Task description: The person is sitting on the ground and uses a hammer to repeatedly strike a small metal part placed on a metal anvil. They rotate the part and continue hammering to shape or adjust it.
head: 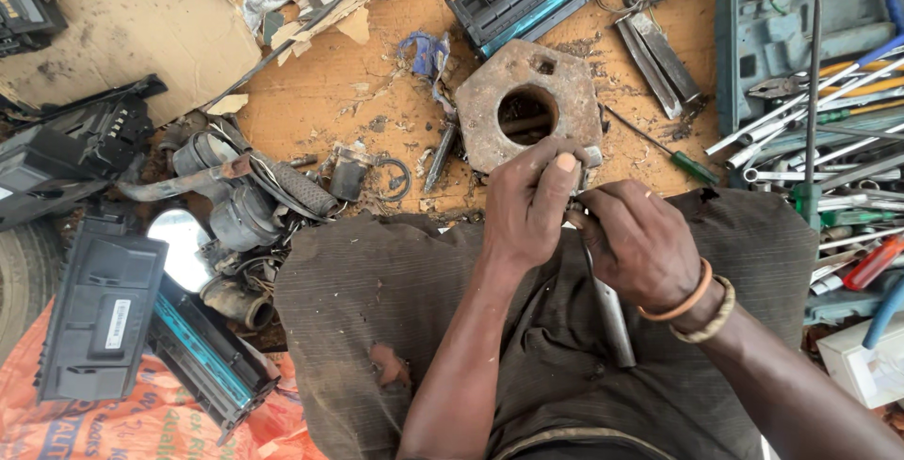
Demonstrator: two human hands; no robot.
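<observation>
Two hands meet over a dark cloth on the lap: left hand pinches a small metal part, right hand grips a metal tool. Beyond, a rusty plate lies on the littered orange tabletop.

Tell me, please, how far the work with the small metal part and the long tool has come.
Done: tools lie spread in the open grey-green plastic toolbox, and black rectangular toner cartridges lie out. In hand: the left hand pinches a small silver metal part, and the right hand grips a long grey metal tool against it. Left: the two are not yet apart; the rusty hexagonal metal plate lies untouched.
</observation>
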